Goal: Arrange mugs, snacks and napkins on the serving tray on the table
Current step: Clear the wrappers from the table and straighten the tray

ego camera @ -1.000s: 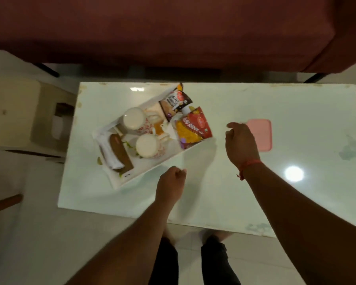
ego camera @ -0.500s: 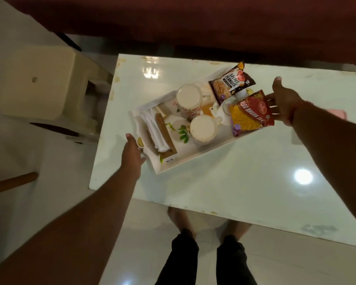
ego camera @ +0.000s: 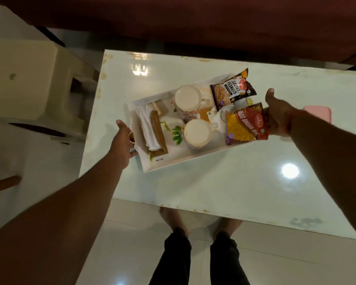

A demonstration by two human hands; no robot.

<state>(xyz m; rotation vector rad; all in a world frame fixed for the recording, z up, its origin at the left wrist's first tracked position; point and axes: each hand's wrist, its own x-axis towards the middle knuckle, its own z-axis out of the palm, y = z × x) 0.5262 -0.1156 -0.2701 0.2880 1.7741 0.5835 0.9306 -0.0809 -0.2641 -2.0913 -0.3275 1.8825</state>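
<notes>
Fingers of left hand [ego camera: 122,141] curl on serving tray [ego camera: 185,158] end; right hand [ego camera: 280,116] fingers hidden behind snack packet.
Tray's long axis runs 8 to 2 o'clock, hands at opposite ends.

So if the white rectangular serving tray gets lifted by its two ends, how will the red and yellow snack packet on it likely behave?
The red and yellow snack packet overhangs the white rectangular serving tray, so it may slide off if tilted. It looks like glossy film, probably slippery and floppy. It leans on a small white pot, so it could shift.
</notes>
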